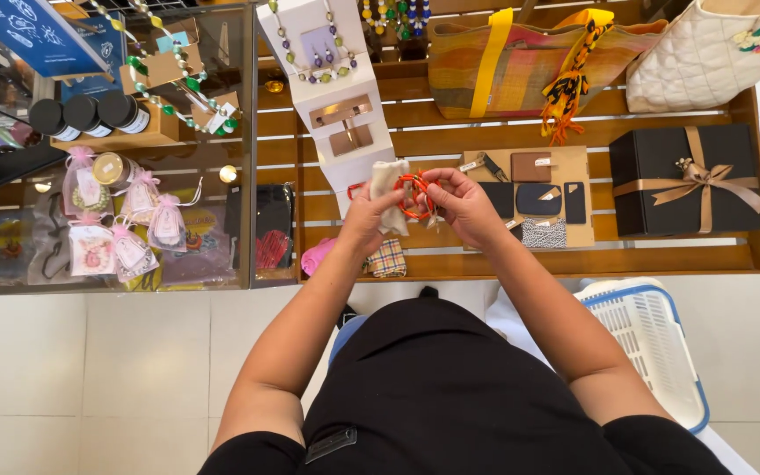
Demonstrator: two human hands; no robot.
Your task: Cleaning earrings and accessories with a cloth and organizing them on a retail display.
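Observation:
My left hand (365, 220) grips a small cream cloth pouch (389, 189) over the front of a wooden slatted display table (573, 259). My right hand (461, 204) pinches a bright orange beaded loop (415, 195) right beside the pouch. Both hands meet at the middle of the table's near edge. A small tag hangs under the orange loop.
A glass case (235, 158) with pink gift bags, jars and bead necklaces stands at left. A white jewellery stand (332, 79), a striped tote (521, 62), a quilted cream bag (714, 53), a ribboned black box (688, 180) and small leather goods rest on the table. A white-and-blue basket (653, 347) sits lower right.

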